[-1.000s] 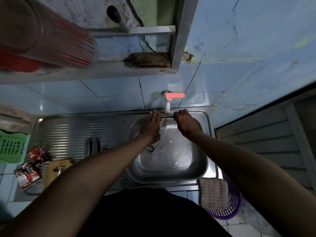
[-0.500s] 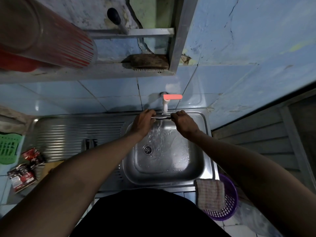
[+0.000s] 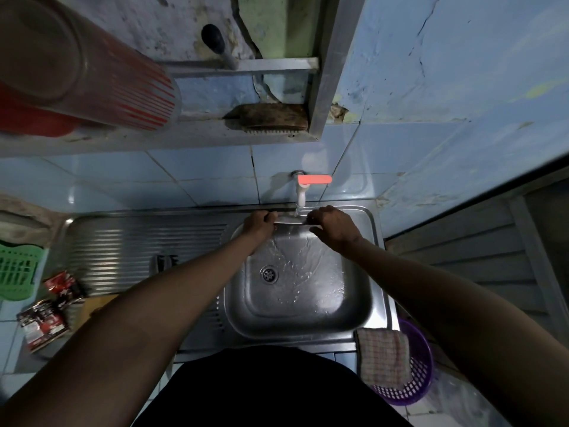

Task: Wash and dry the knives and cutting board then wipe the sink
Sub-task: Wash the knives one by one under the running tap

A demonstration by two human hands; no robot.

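One knife (image 3: 291, 220), held level across the back of the sink (image 3: 308, 328) right under the tap (image 3: 301, 197), water running onto the blade. My left hand (image 3: 257, 224) has fingers curled round one end of it, my right hand (image 3: 331, 226) pinches the other end w/ fingers bent over it; which end is the handle I can't tell, too dim. One tap, white w/ a pink-red lever, thin stream coming down. One steel basin, wet, one drain (image 3: 269, 274) left of centre, w/ a ribbed draining board (image 3: 147, 241) to its left. On that board, one small dark item (image 3: 166, 261) I can't make out. Front left, part of one yellowish cutting board (image 3: 94, 306) shows beside my left arm, mostly hidden. Two red-and-black packets (image 3: 43, 323) just left of it, one green plastic rack (image 3: 18, 272) at the far left edge. Front right corner of the sink: one checked cloth (image 3: 383, 354) draped over one purple basket (image 3: 415, 380). Above, one ledge (image 3: 184, 134) w/ one scrubbing brush (image 3: 268, 118), bristles down, and one big clear tumbler w/ red stripes (image 3: 92, 72) lying on its side up close. Wall is pale blue tile (image 3: 200, 177) low down, cracked blue paint higher up; room dim. Grey slatted panel (image 3: 462, 257) on my right.
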